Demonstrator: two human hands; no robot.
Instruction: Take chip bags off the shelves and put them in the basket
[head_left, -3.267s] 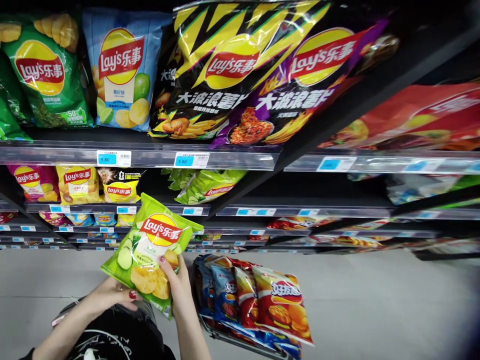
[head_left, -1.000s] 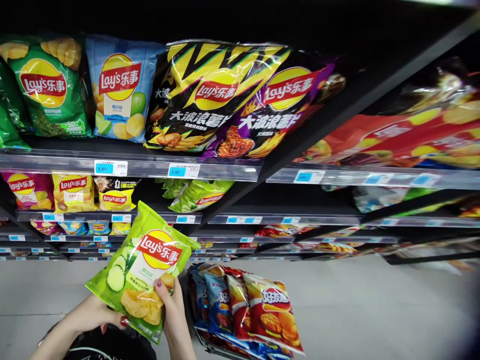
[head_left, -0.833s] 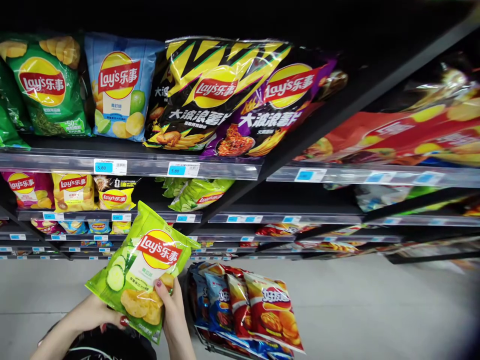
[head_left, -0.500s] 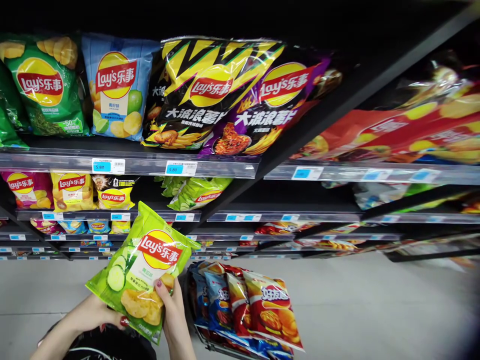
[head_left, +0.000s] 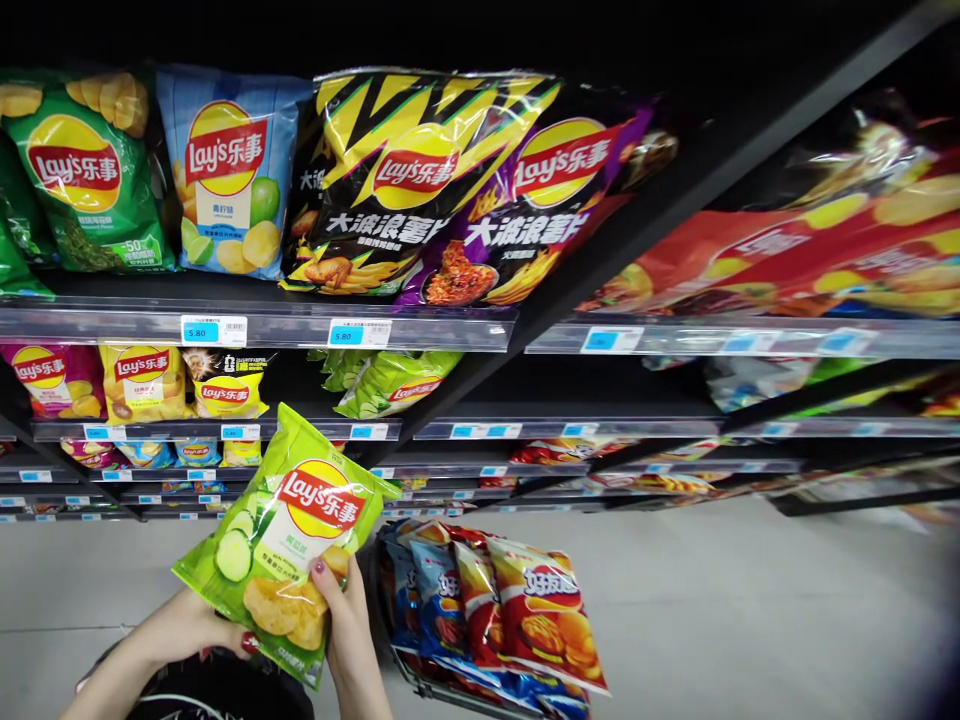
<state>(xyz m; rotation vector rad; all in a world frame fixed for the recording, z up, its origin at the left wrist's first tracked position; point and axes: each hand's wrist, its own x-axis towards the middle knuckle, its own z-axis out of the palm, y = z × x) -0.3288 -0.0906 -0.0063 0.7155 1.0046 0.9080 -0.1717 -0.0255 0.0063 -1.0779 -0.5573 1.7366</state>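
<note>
A light green bag of Lay's potato chips (head_left: 289,560), with cucumber slices and chips printed on it, is held tilted in front of me, its printed face toward the camera. My left hand (head_left: 199,632) grips its lower left side, most of the fingers hidden beneath the bag. On the lower right edge my right hand (head_left: 343,610) has its thumb laid over the front, the other fingers behind. Similar green chip bags (head_left: 397,383) lie on the second shelf just beyond, at the end of a row.
A basket (head_left: 431,685) packed with red and blue snack bags (head_left: 544,610) stands on the grey floor to my right. Ahead, the top shelf edge (head_left: 442,328) carries price tags and several upright chip bags (head_left: 382,190). A dark slanted divider (head_left: 675,190) separates the shelf sections.
The view has shifted very slightly, so the shelf bags sit a little further left. Both hands and the green chip bag stay practically still.
</note>
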